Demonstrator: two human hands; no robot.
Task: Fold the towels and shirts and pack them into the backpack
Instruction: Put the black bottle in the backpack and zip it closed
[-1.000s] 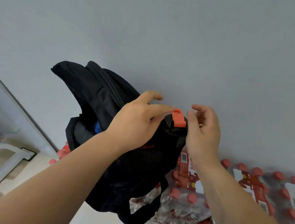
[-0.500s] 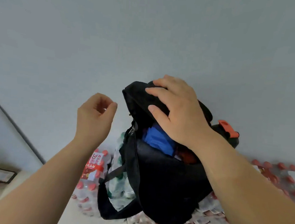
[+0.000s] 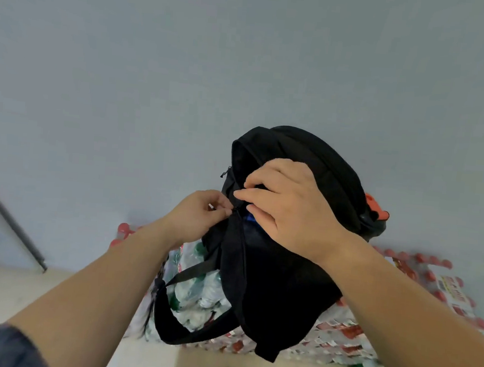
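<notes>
My left hand (image 3: 200, 217) pinches the zipper pull (image 3: 234, 209), my right hand (image 3: 288, 207) grips the black backpack (image 3: 284, 288) perched on bottled-water packs (image 3: 203, 291). Blue cloth (image 3: 251, 219) bulges at the teeth, so it could snag.

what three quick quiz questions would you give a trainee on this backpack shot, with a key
1. True or false: the right hand hangs clear of the backpack.
2. Multiple choice: the cloth showing in the opening is A yellow, B blue, C white.
3. Fill in: the left hand pinches the backpack's ____.

Key
1. False: it holds the backpack's top, beside the opening.
2. B.
3. zipper, at the upper end of its closed part.
</notes>
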